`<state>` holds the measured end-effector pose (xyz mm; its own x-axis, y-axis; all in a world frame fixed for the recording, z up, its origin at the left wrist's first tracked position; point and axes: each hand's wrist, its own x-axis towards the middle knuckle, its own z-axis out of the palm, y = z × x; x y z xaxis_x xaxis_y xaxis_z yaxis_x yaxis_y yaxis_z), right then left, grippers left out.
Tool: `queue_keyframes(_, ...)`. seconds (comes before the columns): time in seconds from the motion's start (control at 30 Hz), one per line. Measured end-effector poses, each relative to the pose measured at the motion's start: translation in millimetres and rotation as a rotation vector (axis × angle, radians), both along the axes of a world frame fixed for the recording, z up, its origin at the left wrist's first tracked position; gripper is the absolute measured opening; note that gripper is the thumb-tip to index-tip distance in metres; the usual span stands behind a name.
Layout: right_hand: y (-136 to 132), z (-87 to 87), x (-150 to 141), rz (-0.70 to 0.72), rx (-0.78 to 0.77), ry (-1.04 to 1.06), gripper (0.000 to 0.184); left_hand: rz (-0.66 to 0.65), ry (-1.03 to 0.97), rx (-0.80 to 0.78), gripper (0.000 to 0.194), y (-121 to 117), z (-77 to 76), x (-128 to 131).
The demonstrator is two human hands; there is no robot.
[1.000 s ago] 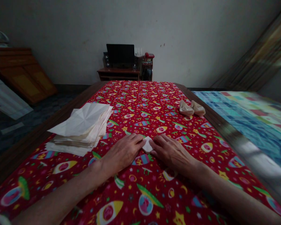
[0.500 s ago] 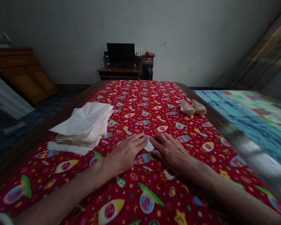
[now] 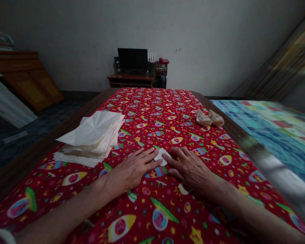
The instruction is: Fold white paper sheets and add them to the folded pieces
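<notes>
A small folded piece of white paper (image 3: 161, 155) lies flat on the red patterned tablecloth (image 3: 157, 189), between my two hands. My left hand (image 3: 138, 166) rests palm down at its left side, fingers stretched out, with the fingertips touching the paper's left edge. From the right, my right hand (image 3: 186, 164) reaches over with its index fingertip on the paper; its thumb lies apart, nearer to me. Both hands are open, and neither grips the paper.
To the left lies a stack of creased paper sheets (image 3: 91, 135). Two bundles of folded paper (image 3: 209, 118) stand at the right. Beyond the table are a monitor (image 3: 132, 61) on a desk, a wooden cabinet (image 3: 27, 79) and a bed (image 3: 264, 128).
The fingers of both hands have spread and moved slightly apart, so more of the folded paper shows. The view has shifted a little.
</notes>
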<state>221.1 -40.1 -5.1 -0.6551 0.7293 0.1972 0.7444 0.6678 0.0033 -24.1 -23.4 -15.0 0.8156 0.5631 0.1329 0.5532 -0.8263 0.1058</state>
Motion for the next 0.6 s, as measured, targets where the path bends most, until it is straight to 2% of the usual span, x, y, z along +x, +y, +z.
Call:
queue_keyframes(0.13, -8.1, -0.9, 9.9, 0.042, -0.041, 0.022, 0.04, -0.016, -0.011, -0.036, 0.072, -4.6, 0.6, -7.2)
queue_keyframes(0.23, -10.4, 0.8, 12.9, 0.038, -0.077, 0.061, 0.037, -0.019, -0.052, -0.052, 0.064, -5.1, 1.0, -7.9)
queue_keyframes(0.37, -2.7, 1.1, 8.9, 0.054, -0.105, 0.198, 0.03, 0.003, -0.268, -0.078, 0.046, 2.2, 1.4, 1.5)
queue_keyframes(0.43, 4.2, -1.7, 4.2, 0.065, -0.11, 0.282, 0.027, 0.059, -0.383, -0.097, 0.038, 8.8, 2.6, 10.4)
queue_keyframes(0.5, 10.2, -6.0, -1.4, 0.041, -0.108, 0.351, 0.023, 0.178, -0.427, -0.091, 0.026, 15.3, 4.1, 20.1)
queue_keyframes(0.6, 15.1, -11.9, -8.2, -0.02, -0.105, 0.407, 0.013, 0.324, -0.352, -0.053, 0.014, 22.3, 5.6, 32.6)
